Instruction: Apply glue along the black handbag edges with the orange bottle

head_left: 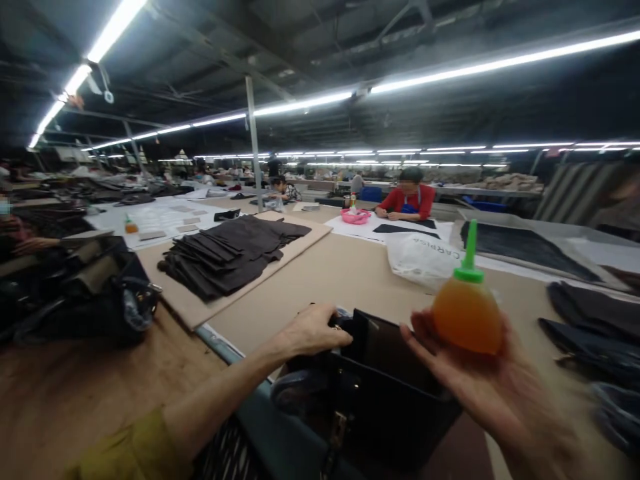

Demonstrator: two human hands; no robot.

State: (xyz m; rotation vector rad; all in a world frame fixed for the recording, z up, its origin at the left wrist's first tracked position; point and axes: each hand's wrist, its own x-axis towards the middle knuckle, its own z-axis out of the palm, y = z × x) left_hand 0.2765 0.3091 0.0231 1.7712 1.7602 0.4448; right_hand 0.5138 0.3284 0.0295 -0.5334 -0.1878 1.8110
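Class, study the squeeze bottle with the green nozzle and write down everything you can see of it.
The squeeze bottle has a rounded, orange, translucent-looking body, seemingly plastic, topped by a green collar and a narrow, tapering green nozzle. It stands nearly upright, nozzle upward, its lower part cradled in the right hand. In the picture it appears above and right of the open dark bag.

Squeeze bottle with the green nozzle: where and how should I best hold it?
Probably by the rounded body of the squeeze bottle, cupped from below and the right, as the right hand cradles it. It is roughly upright, and the slim green nozzle on top offers less to grip.
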